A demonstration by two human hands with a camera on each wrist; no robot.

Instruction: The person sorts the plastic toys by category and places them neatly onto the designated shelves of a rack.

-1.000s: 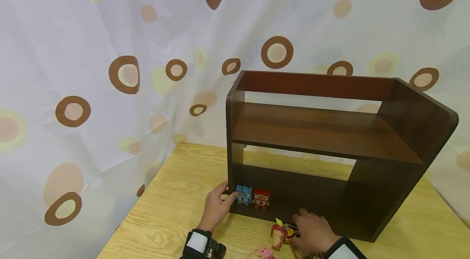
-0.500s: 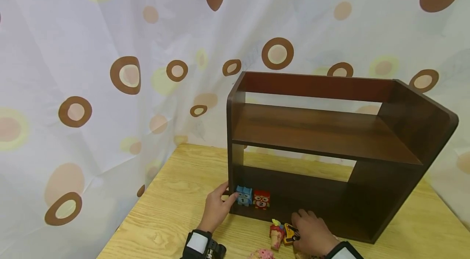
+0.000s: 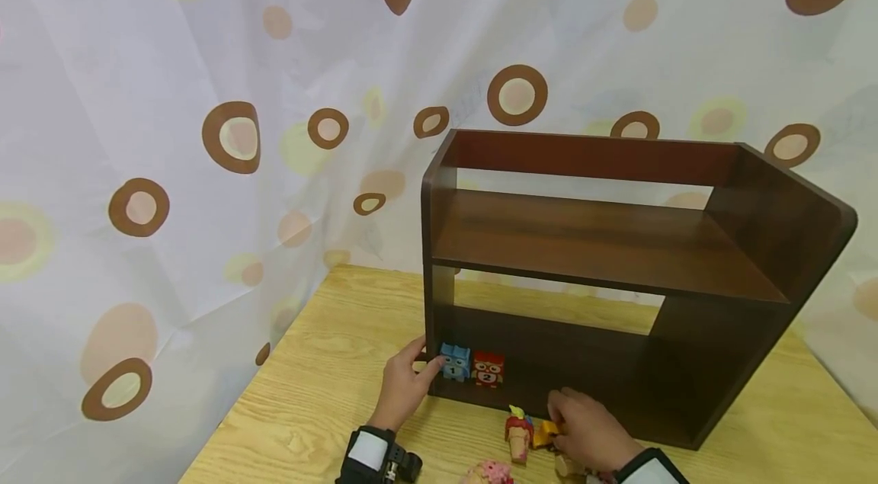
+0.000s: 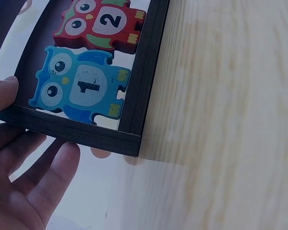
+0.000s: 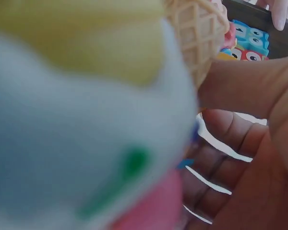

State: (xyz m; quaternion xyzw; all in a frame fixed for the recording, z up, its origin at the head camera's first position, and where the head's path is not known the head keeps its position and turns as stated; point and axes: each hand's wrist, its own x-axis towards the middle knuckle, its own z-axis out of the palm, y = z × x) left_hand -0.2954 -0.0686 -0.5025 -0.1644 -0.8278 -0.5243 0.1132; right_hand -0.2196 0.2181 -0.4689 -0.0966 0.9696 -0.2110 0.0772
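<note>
My left hand (image 3: 405, 385) grips the left side panel of a dark brown wooden shelf (image 3: 617, 229), its thumb inside and its fingers outside. Beside that thumb, a blue owl block (image 4: 81, 86) marked 1 stands on the lower shelf. A red owl block (image 4: 102, 23) marked 2 stands next to it. In front of the shelf, my right hand (image 3: 590, 431) pinches a yellow-orange toy block (image 3: 544, 434), whose face is mostly hidden by the fingers. A toy ice cream cone (image 3: 519, 440) with a red top lies just left of that block.
A pink ice cream toy (image 3: 490, 472) lies at the bottom edge of the head view. Other toys lie partly under my right hand. A blurred white and yellow object (image 5: 86, 115) fills much of the right wrist view. A patterned sheet (image 3: 206, 255) hangs behind the table.
The yellow-orange block has turned in my right hand, so its black markings no longer show. The right fingers have curled more. My left hand keeps its hold on the shelf.
</note>
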